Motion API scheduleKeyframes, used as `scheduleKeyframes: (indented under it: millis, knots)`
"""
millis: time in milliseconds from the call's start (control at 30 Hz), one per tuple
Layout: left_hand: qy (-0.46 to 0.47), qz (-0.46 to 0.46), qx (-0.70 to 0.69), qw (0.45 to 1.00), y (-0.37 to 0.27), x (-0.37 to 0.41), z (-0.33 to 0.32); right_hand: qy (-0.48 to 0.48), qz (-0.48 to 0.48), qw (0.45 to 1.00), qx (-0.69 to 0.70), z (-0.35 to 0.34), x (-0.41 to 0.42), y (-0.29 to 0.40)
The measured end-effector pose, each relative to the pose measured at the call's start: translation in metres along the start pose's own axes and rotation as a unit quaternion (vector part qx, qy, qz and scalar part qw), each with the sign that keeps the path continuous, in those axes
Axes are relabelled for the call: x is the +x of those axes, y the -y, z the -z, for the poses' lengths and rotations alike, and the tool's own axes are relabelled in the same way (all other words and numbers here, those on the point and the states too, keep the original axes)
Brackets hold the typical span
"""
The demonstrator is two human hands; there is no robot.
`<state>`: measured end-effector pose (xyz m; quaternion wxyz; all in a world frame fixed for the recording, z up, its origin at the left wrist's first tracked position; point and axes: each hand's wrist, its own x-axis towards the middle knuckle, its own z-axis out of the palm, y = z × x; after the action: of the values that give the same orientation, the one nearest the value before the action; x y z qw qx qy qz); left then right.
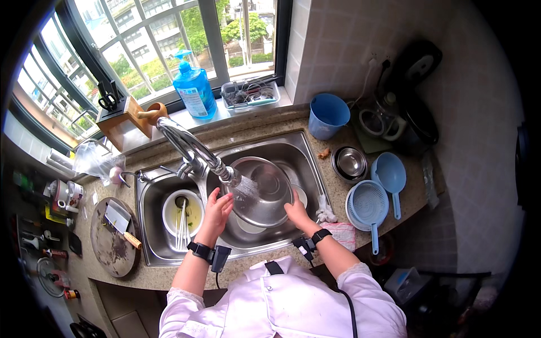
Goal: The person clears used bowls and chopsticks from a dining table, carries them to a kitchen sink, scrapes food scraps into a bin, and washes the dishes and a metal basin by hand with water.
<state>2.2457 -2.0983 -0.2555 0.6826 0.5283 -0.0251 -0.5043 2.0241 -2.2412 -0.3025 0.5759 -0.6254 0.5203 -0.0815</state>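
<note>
A round stainless steel basin [270, 203] is held tilted over the right bowl of the double sink [310, 164]. Water runs into it from the chrome faucet [203, 156]. My right hand [296, 211] grips the basin's right rim. On the other side, my left hand [219, 211] is raised beside the left rim and the faucet's mouth, its fingers apart and nothing in them. White dishes [301, 197] lie partly hidden beneath the basin. In the left bowl stands a white bowl [169, 213] with yellowish liquid, a ladle and white chopsticks.
A cleaver [118, 218] lies on a round cutting board [99, 249] at left. Blue strainers [370, 203], nested metal bowls [350, 162] and a blue bucket [329, 116] stand at right. On the sill are a blue pump bottle [194, 91] and a knife block [120, 122].
</note>
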Motion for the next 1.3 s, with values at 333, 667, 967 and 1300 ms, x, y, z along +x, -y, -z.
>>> scheduleKeyframes:
  millis: [333,667,967,1300]
  knots:
    - [-0.005,0.2,0.045,0.979,0.021,-0.037,0.041,0.24,-0.16,0.904,0.315,-0.019,-0.038,-0.004]
    - [0.023,0.23,0.0,0.973,0.013,-0.013,0.009,0.134,-0.095,0.957,0.24,0.01,-0.036,0.046]
    - [0.092,0.265,0.106,0.954,0.011,-0.066,0.012,0.18,-0.158,0.942,0.237,0.012,-0.094,-0.005]
    - [0.062,0.268,0.076,0.959,-0.001,-0.035,0.031,0.1,-0.071,0.955,0.271,-0.031,-0.099,0.02]
